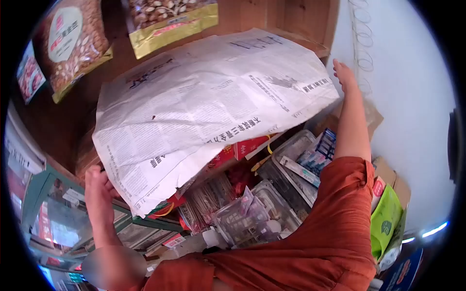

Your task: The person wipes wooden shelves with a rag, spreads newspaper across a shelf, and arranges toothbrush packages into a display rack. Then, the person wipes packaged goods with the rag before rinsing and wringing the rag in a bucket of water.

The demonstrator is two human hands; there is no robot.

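Observation:
A large printed newspaper sheet point(208, 106) lies creased across a wooden shelf, its front edge hanging down over the goods below. My left hand point(99, 186) is at the sheet's left front edge. Its fingers are curled, and whether they pinch the paper is hard to see. Beyond the right end of the sheet, my right hand point(343, 75) is held out near the white wall, fingers stretched and nothing in them. Red packets point(250, 146) show partly under the paper's front edge.
Nut packages point(73, 43) hang at the upper left, with another nut bag point(172, 24) beside them. Below are clear plastic bins point(242, 213) and toothpaste-like boxes point(318, 153). A green-framed glass case point(58, 213) stands left; a green bag point(387, 223) is at the right.

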